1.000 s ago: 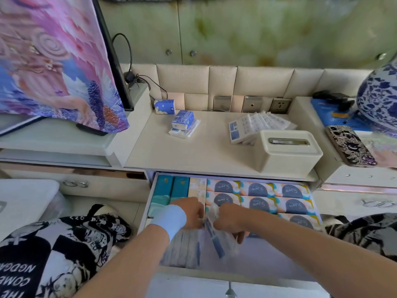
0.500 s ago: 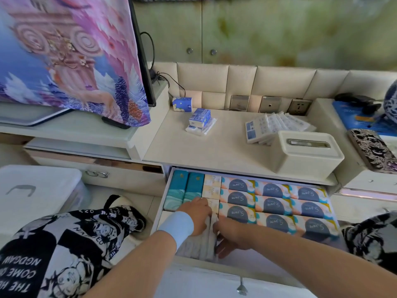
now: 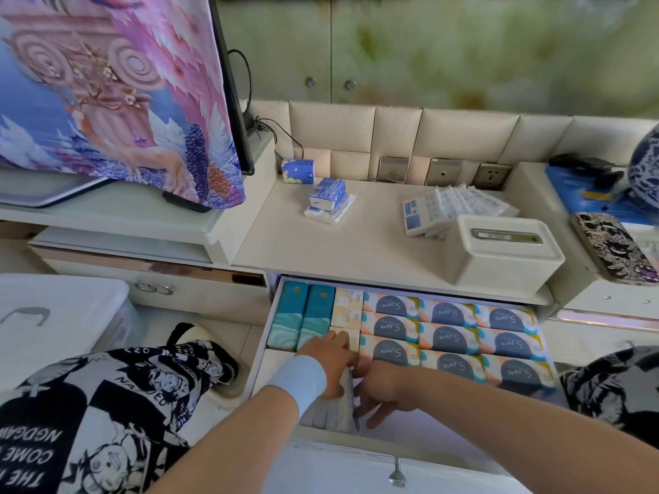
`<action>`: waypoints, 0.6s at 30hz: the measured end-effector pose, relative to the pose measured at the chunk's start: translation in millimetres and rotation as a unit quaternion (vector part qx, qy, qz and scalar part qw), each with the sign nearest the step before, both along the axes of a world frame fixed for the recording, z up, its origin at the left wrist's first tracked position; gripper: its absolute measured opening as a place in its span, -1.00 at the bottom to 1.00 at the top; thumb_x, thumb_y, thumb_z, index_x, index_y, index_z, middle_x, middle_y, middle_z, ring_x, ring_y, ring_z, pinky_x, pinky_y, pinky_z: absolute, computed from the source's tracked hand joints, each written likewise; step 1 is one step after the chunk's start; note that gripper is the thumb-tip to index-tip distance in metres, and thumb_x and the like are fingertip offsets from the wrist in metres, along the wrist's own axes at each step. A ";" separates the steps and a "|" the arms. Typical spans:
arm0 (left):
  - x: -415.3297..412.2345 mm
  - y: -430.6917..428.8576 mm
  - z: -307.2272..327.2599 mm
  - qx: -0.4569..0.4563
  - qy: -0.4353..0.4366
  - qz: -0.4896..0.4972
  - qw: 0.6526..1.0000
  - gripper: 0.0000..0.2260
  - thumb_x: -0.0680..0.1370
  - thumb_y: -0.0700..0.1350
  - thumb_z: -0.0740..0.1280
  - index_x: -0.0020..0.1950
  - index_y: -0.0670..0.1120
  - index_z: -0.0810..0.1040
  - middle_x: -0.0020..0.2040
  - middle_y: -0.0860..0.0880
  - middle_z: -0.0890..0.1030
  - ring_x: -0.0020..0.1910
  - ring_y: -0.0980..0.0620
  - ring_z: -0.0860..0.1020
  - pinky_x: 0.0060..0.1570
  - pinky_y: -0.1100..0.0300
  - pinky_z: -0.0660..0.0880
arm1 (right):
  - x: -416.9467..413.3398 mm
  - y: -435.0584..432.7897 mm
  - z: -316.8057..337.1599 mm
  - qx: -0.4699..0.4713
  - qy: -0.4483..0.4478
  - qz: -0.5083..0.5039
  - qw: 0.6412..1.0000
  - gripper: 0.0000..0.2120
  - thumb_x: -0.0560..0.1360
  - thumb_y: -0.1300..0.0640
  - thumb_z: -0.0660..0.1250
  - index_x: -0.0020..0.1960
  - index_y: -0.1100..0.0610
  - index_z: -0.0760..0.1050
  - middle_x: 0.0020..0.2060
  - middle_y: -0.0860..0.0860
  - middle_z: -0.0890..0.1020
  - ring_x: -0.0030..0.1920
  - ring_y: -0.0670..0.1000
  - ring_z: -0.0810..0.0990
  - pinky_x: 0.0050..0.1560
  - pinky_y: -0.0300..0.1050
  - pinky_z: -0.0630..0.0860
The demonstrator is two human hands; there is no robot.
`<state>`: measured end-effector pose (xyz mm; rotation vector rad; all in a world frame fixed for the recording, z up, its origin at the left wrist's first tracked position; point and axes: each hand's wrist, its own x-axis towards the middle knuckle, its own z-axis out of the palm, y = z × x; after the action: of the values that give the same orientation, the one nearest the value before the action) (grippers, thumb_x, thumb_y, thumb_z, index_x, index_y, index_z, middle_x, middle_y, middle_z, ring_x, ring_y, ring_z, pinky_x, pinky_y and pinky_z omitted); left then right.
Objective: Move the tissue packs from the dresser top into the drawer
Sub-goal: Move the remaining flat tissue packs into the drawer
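- Right hand (image 3: 383, 390), lower centre of the frame: fingers (image 3: 374, 420) spread and pointing down into the open drawer (image 3: 420, 427), pressed against the side of a pale, soft tissue pack (image 3: 333, 411), not gripping it.
- Left hand (image 3: 330, 354), wearing a light blue wristband (image 3: 301, 381), lies flat on top of that pack, fingers together and reaching toward the teal packs (image 3: 299, 322).
- Just to the right of both hands, rows of orange-and-navy packs (image 3: 449, 333) fill the drawer tightly.
- Risk, as I read it: the soft pack could buckle or ride up over its neighbours if it is shoved in sideways, and then catch under the dresser edge when the drawer shuts.
- On the dresser top (image 3: 374, 251), mid-frame, more waits: a fanned row of white-and-blue packs (image 3: 445, 210), a small blue stack (image 3: 328, 199) and one blue pack (image 3: 297, 171) at the back wall.
- The white tissue box (image 3: 499, 254) sits just beside the fanned row; a careless reach could topple it.
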<state>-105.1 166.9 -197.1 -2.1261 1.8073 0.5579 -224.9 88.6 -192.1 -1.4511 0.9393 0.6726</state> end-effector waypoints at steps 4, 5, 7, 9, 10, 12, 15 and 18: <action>3.2 -7.2 10.6 0.018 0.047 0.031 0.998 -0.54 0.52 0.03 0.33 0.42 0.06 0.40 0.31 -0.08 0.39 0.33 -0.10 0.33 0.24 -0.02 0.41 | 3.9 -9.9 -0.1 -0.057 0.025 0.061 0.996 -0.52 0.64 0.25 0.17 0.53 0.06 0.22 0.29 0.09 0.53 0.00 0.06 0.66 0.02 0.01 0.64; 5.3 -12.0 15.8 0.009 0.063 0.043 0.997 -0.55 0.52 0.04 0.31 0.42 0.07 0.39 0.32 -0.08 0.39 0.34 -0.11 0.33 0.25 -0.05 0.41 | 7.3 -15.6 3.2 -0.083 0.033 0.061 0.994 -0.57 0.64 0.23 0.17 0.50 0.12 0.28 0.26 0.11 0.55 -0.05 0.06 0.66 -0.04 0.00 0.65; 11.8 -24.9 29.3 -0.015 0.074 0.063 0.995 -0.54 0.54 0.05 0.28 0.44 0.09 0.36 0.35 -0.06 0.38 0.36 -0.11 0.32 0.25 -0.08 0.42 | 14.1 -29.5 14.8 -0.147 0.040 0.062 0.986 -0.71 0.60 0.18 0.21 0.29 0.19 0.48 0.09 0.11 0.63 -0.13 0.07 0.68 -0.11 -0.01 0.66; 22.1 -41.7 47.5 -0.058 0.077 0.092 0.991 -0.52 0.55 0.05 0.27 0.47 0.11 0.33 0.39 -0.02 0.37 0.40 -0.09 0.31 0.28 -0.06 0.39 | 20.2 -48.8 35.4 -0.229 -0.001 0.069 0.971 -0.76 0.55 0.20 0.24 0.16 0.21 0.56 -0.09 0.10 0.65 -0.16 0.12 0.68 -0.19 -0.05 0.65; 28.1 -51.4 57.4 -0.084 0.084 0.107 0.987 -0.53 0.56 0.04 0.27 0.47 0.10 0.33 0.40 -0.01 0.37 0.40 -0.08 0.32 0.29 -0.05 0.39 | 23.0 -60.2 47.9 -0.260 -0.038 0.062 0.963 -0.76 0.55 0.21 0.24 0.16 0.21 0.57 -0.12 0.09 0.64 -0.19 0.11 0.66 -0.25 -0.09 0.62; 39.5 -71.8 77.1 -0.129 0.099 0.124 0.979 -0.57 0.57 0.04 0.28 0.44 0.09 0.37 0.37 -0.01 0.41 0.35 -0.07 0.37 0.28 -0.03 0.39 | 28.3 -86.4 73.1 -0.315 -0.082 0.036 0.945 -0.76 0.53 0.22 0.23 0.13 0.18 0.60 -0.12 0.09 0.64 -0.17 0.12 0.65 -0.26 -0.07 0.58; 52.3 -102.5 101.5 -0.179 0.132 0.156 0.962 -0.61 0.56 0.06 0.30 0.39 0.08 0.43 0.32 0.01 0.46 0.27 -0.03 0.45 0.25 0.04 0.42 | 34.8 -129.5 102.3 -0.376 -0.114 -0.024 0.919 -0.81 0.53 0.17 0.27 0.08 0.05 0.60 -0.05 0.03 0.64 -0.03 0.11 0.67 -0.04 -0.05 0.63; 63.1 -131.9 115.6 -0.198 0.146 0.167 0.955 -0.62 0.57 0.07 0.30 0.38 0.09 0.42 0.30 0.04 0.48 0.23 -0.01 0.49 0.21 0.09 0.44 | 34.7 -168.5 119.7 -0.441 -0.136 -0.053 0.886 -0.77 0.55 0.12 0.26 0.15 -0.01 0.60 0.10 -0.01 0.59 0.04 0.05 0.60 0.11 -0.07 0.57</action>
<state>-42.0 35.1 -81.5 -2.7839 1.8395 0.6644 -190.2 -79.9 -72.4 -2.1926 1.1482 -0.1015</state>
